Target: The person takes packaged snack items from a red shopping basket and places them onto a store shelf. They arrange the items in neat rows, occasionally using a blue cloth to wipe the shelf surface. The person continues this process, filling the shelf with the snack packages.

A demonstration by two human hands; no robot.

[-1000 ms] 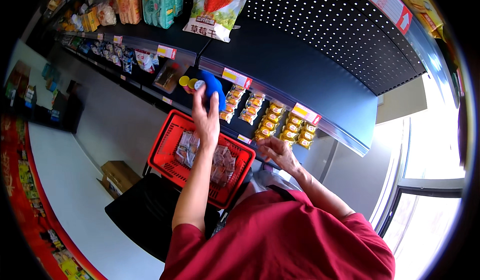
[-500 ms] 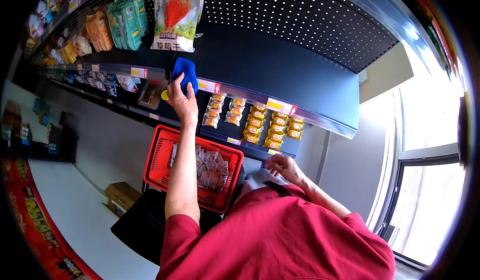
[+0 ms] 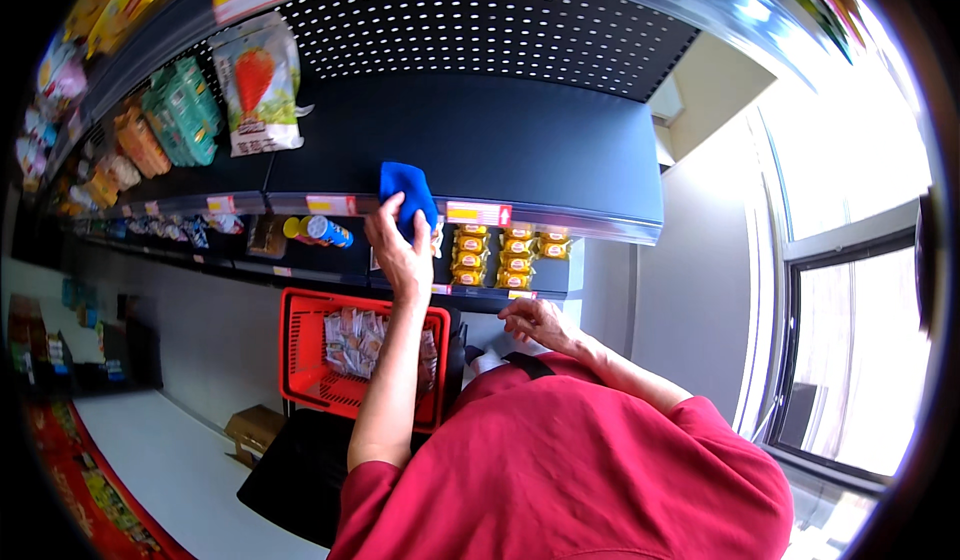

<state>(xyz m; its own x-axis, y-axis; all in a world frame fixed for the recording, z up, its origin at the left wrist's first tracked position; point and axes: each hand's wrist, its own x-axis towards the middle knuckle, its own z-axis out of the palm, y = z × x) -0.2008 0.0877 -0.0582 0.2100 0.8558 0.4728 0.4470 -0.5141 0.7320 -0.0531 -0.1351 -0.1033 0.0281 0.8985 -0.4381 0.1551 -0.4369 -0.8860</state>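
My left hand (image 3: pixel 402 260) is closed on a blue cloth (image 3: pixel 408 190), pressing it against the front edge of the black shelf (image 3: pixel 520 150). The cloth lies between two price labels, one end resting on the shelf board. Packs of small yellow-wrapped cakes (image 3: pixel 468 257) sit in rows on the lower shelf, just right of this hand; the hand hides some packs. My right hand (image 3: pixel 540 325) is held near my waist, below the lower shelf, its fingers loosely bent and apart with nothing in them.
A strawberry-printed pouch (image 3: pixel 258 90) stands on the same shelf to the left, beside green bags (image 3: pixel 185 115). Round canisters (image 3: pixel 328 231) lie on the lower shelf. Beneath it is a red basket (image 3: pixel 290 360) with small packets. A window (image 3: pixel 850 360) is at the right.
My left hand has slid the blue cloth rightward along the shelf edge, past a price label. The canisters on the lower shelf now show more fully. My view has shifted to the right.
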